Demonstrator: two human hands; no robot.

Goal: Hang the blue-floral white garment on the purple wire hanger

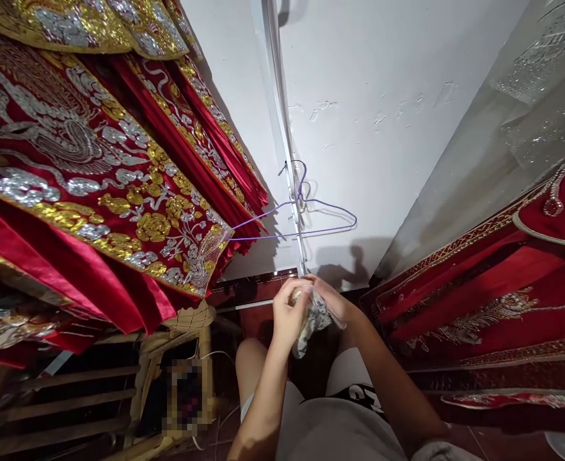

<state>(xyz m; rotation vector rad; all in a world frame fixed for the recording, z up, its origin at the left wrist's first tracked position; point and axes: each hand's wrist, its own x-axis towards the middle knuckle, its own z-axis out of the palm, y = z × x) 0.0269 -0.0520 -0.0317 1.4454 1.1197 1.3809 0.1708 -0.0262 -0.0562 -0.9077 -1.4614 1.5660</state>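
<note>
Close together in front of my knees, my left hand (289,306) and my right hand (334,299) grip a crumpled light cloth (315,317) with a dark pattern. My left thumb and fingers pinch its upper part. The fingers of my right hand wrap its far side and are partly hidden. Part of the cloth hangs below my hands. Beyond them, a purple wire hanger (327,231) hangs bare at the white strip on the wall.
Red costumes with gold and silver sequins (160,227) hang at left, above a bamboo chair (141,378). At right is red embroidered fabric (498,307), with sheer sparkly fabric (546,121) above it. A white wall (382,83) stands ahead.
</note>
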